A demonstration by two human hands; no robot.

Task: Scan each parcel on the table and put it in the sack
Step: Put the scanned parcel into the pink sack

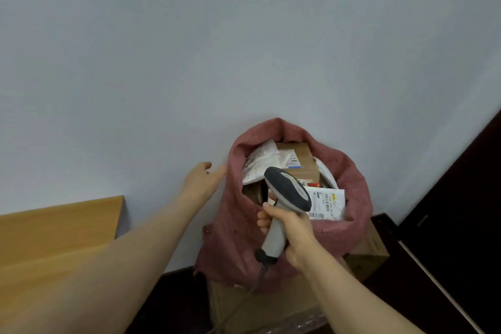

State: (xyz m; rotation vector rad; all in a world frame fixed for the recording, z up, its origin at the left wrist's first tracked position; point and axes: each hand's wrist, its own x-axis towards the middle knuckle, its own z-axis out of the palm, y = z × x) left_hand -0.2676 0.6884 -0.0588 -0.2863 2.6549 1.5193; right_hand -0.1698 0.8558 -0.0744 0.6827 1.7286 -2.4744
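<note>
My left hand [202,179] is stretched flat, fingers straight, its tips at the left rim of the red sack [238,228]; I cannot tell whether they touch. My right hand [288,230] is wrapped round the scanner [287,188] handle, over the sack's mouth. Past the right edge of the desk [54,238], the sack stands on a cardboard box [271,306]. It holds parcels: a brown box [306,157] at the far rim and a white labelled packet [329,202] at the near right rim.

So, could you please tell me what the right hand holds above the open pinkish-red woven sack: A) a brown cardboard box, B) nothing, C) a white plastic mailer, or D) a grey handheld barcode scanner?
D: the right hand grips the handle of the grey handheld barcode scanner, whose head hangs over the pinkish-red woven sack.
</note>
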